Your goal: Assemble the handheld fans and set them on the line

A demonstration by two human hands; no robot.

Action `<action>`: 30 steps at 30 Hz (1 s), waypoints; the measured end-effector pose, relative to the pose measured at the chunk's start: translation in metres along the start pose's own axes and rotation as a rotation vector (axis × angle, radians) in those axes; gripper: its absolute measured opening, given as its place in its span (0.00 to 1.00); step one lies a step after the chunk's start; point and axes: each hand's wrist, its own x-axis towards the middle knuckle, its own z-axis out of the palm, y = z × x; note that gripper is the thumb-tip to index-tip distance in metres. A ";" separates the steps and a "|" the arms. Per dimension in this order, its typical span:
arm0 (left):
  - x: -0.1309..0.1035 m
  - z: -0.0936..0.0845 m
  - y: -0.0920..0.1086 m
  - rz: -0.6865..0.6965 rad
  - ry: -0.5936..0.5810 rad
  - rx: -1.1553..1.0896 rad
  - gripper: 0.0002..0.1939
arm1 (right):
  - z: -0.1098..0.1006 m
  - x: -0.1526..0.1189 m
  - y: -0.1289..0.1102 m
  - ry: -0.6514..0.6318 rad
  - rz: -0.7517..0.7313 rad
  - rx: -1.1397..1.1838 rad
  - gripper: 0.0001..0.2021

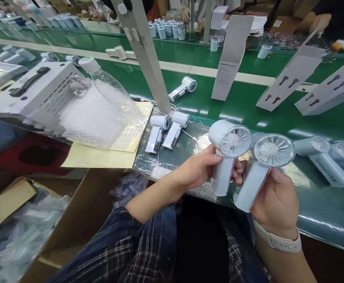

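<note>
My left hand (198,167) is closed around the handle of a pale blue handheld fan (224,173), its round clear-ribbed head facing up and towards me. In my right hand (275,200) is a second pale blue handheld fan (250,186), held side by side with the first, the heads almost touching. Both fans are raised over the front edge of the green work surface. On the right, just beyond my right hand, lie more pale blue fans (327,169), one lettered "Speed FAN". Two fans with shiny handles (154,139) rest to the left of my hands.
A grey metal post (148,51) rises near the two fans. Left of it are a plastic bottle (113,88), yellow sticker sheets (101,155) and a white box (36,92). White cartons (231,59) stand on the green conveyor (201,110). An open cardboard box (68,220) sits below left.
</note>
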 end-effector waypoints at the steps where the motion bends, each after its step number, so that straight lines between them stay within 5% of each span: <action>1: -0.001 -0.002 0.000 0.012 0.018 0.021 0.29 | 0.000 0.000 -0.001 -0.009 -0.004 0.004 0.19; 13: -0.002 -0.017 0.002 0.082 0.034 0.188 0.35 | -0.016 0.001 -0.001 0.125 -0.164 0.082 0.16; 30: 0.001 -0.025 -0.003 0.090 0.094 0.222 0.37 | -0.013 0.014 0.017 0.190 0.008 0.117 0.12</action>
